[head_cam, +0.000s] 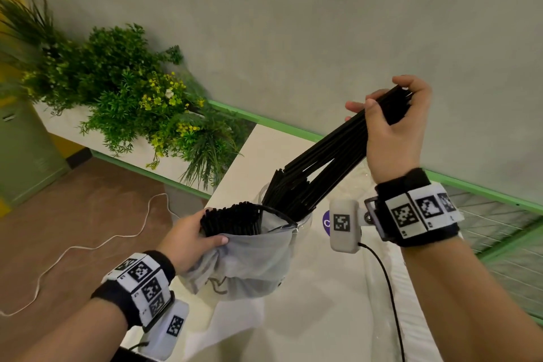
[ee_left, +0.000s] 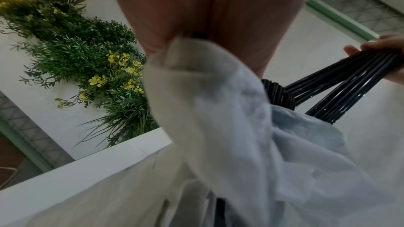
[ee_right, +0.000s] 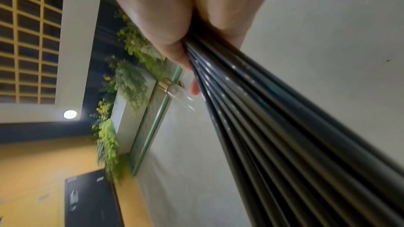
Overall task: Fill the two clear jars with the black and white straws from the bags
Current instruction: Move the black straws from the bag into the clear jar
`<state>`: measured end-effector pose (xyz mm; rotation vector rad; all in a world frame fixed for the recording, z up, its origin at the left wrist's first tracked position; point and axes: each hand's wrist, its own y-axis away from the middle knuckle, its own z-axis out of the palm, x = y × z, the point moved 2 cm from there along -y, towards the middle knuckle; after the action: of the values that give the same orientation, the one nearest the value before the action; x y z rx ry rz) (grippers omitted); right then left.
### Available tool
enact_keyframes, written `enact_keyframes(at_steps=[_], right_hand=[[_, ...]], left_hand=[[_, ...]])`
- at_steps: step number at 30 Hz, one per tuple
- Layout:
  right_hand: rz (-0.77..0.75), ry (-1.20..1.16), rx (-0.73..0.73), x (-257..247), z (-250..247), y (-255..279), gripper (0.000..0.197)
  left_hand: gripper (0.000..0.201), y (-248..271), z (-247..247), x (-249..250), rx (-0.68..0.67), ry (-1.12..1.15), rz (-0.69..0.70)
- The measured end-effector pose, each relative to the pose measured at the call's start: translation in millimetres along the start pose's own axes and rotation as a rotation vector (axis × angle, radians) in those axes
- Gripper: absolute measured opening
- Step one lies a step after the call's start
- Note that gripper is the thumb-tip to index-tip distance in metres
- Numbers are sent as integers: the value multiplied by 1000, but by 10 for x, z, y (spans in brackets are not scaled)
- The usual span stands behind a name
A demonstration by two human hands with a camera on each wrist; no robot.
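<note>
My right hand [head_cam: 390, 114] grips the top of a bunch of black straws [head_cam: 338, 150], raised high and slanting down-left; its lower ends reach the mouth of a clear jar [head_cam: 302, 223] that holds more black straws. My left hand [head_cam: 194, 238] holds a grey-white bag [head_cam: 244, 264] by its rim, with black straw ends [head_cam: 232, 220] sticking out of its mouth right beside the jar. The left wrist view shows the bag cloth [ee_left: 229, 118] close up and the black straws [ee_left: 341, 82] to the right. In the right wrist view the black straws [ee_right: 273, 118] run out from my fingers [ee_right: 161, 16].
The jar stands on a white table [head_cam: 317, 303] whose left edge drops to a brown floor with a white cable [head_cam: 97, 244]. Green plants with yellow flowers [head_cam: 132, 91] fill a planter at the back left. A green-framed mesh panel [head_cam: 499, 214] lies to the right.
</note>
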<state>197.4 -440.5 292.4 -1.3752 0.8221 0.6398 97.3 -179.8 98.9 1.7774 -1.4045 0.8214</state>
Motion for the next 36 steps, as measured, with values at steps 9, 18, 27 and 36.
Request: enact_keyframes(at_steps=[9,18,27,36], right_hand=[[-91,166,-210,143,404,296,37],[-105,105,-245,180,357,318,40],[-135,50,-210,166,376,295,37],[-75,65,-133,347,220,367,38]], left_hand=[[36,49,3,-64,3,15,30],[37,27,0,-103,9,-2,-7],[35,29,-1,-106,21,9,-13],[37,39,-13,-117,22,0,-18]])
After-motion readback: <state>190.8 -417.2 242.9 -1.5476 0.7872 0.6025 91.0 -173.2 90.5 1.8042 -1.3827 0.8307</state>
